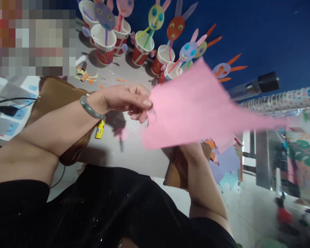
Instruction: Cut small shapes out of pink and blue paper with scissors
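A pink sheet of paper (181,106) is raised in front of me, its far right part smeared by motion. My left hand (130,101), with a bangle on the wrist, pinches the sheet's left edge between thumb and fingers. A curved cut or line shows on the paper close to the thumb. My right hand (192,150) is under the sheet, so its fingers and anything in them are hidden. Below my left hand, a small pink paper piece (121,133) lies on the grey tabletop (108,148). A yellow glue stick (100,129) rests near my left wrist.
Red and white paper cups (105,55) bearing rabbit-like paper faces (156,17) stand along the back. Paper scraps (86,75) lie left of them. A brown cushion-like thing (57,93) is under my left forearm. Coloured paper sheets (228,158) are at the right.
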`<state>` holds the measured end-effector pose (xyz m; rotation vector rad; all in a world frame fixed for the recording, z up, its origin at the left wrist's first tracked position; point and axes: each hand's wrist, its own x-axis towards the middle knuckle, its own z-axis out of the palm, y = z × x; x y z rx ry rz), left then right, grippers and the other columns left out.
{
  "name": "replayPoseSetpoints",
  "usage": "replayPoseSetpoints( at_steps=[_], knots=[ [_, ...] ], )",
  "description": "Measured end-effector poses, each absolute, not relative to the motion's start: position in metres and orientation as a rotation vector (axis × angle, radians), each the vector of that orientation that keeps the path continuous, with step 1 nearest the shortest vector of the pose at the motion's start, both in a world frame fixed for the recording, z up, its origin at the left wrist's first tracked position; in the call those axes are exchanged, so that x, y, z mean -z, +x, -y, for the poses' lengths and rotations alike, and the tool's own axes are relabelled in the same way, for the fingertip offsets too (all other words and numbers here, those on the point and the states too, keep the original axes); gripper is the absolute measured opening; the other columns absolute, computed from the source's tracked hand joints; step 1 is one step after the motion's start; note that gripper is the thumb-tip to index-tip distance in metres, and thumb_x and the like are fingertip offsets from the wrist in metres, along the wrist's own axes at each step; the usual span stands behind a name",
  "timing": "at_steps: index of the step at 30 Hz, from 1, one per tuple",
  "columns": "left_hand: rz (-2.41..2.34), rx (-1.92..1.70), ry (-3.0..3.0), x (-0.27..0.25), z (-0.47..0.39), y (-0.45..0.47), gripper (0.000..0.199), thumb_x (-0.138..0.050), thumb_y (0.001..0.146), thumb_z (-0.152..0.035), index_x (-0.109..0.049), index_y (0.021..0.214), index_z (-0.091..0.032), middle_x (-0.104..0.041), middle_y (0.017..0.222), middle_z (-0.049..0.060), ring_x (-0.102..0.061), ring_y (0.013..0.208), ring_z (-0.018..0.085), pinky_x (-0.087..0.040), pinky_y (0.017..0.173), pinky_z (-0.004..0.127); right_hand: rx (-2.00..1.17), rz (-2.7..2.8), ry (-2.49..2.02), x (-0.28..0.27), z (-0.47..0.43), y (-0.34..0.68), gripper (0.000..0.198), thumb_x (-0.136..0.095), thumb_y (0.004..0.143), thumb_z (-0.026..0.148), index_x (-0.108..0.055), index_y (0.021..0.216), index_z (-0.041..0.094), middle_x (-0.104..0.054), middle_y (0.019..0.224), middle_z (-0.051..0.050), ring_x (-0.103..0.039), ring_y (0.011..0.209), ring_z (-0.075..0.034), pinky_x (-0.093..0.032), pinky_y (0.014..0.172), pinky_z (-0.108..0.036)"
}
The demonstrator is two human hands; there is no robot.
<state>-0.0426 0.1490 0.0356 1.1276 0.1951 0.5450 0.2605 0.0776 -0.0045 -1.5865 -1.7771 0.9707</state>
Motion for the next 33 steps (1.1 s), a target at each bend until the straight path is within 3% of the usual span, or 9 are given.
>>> replayPoseSetpoints(
  at_steps=[6,11,16,22,33],
  knots=[
    [-0.438,-1.01,0.788,-0.027,-0.159,-0.028,0.026,-0.05,0.095,-0.019,-0.052,0.07,-0.015,-0.059,0.058,-0.002,-0.051,0.049,0.002,-0.032,0.046,0.012,-1.217,1.602,-1.551,0.006,-0.045,0.255,0.033,-0.089,0.062,0.039,-0.062,0.07,0.022,-0.069,0.071,-0.001,-0.063,0.064,-0.017,-0.052,0.061,-0.032],
    [-0.569,-1.083,0.706,-0.027,-0.162,-0.023,0.027,-0.05,0.097,-0.023,-0.051,0.071,-0.015,-0.053,0.059,-0.004,-0.048,0.048,0.001,-0.028,0.045,0.012,-1.329,1.891,-1.373,0.0,-0.034,0.204,0.021,-0.078,0.076,0.038,-0.063,0.075,0.023,-0.07,0.074,-0.001,-0.058,0.062,-0.016,-0.047,0.06,-0.032],
    [-0.624,-1.081,0.669,-0.027,-0.16,-0.02,0.029,-0.049,0.098,-0.019,-0.052,0.069,-0.015,-0.055,0.059,-0.002,-0.046,0.047,0.002,-0.029,0.046,0.013,-1.049,2.316,-0.998,0.006,-0.04,0.14,0.013,-0.067,0.083,0.021,-0.059,0.073,0.023,-0.063,0.066,0.002,-0.054,0.062,-0.014,-0.042,0.074,-0.034],
    [-0.55,-1.079,0.694,-0.023,-0.164,-0.025,0.027,-0.055,0.095,-0.022,-0.053,0.07,-0.014,-0.06,0.061,0.002,-0.048,0.047,0.003,-0.029,0.043,0.014,-0.898,2.563,-0.846,0.02,-0.053,0.095,0.012,-0.062,0.082,0.017,-0.055,0.074,0.023,-0.061,0.066,0.001,-0.052,0.067,-0.017,-0.035,0.076,-0.033],
    [-0.585,-1.055,0.692,-0.024,-0.162,-0.022,0.029,-0.054,0.095,-0.021,-0.052,0.067,-0.015,-0.061,0.059,0.003,-0.046,0.041,0.004,-0.023,0.04,0.017,-1.164,2.617,-0.882,0.015,-0.052,0.108,0.015,-0.061,0.075,0.012,-0.052,0.08,0.023,-0.063,0.071,0.002,-0.052,0.068,-0.016,-0.036,0.077,-0.03]
  ],
)
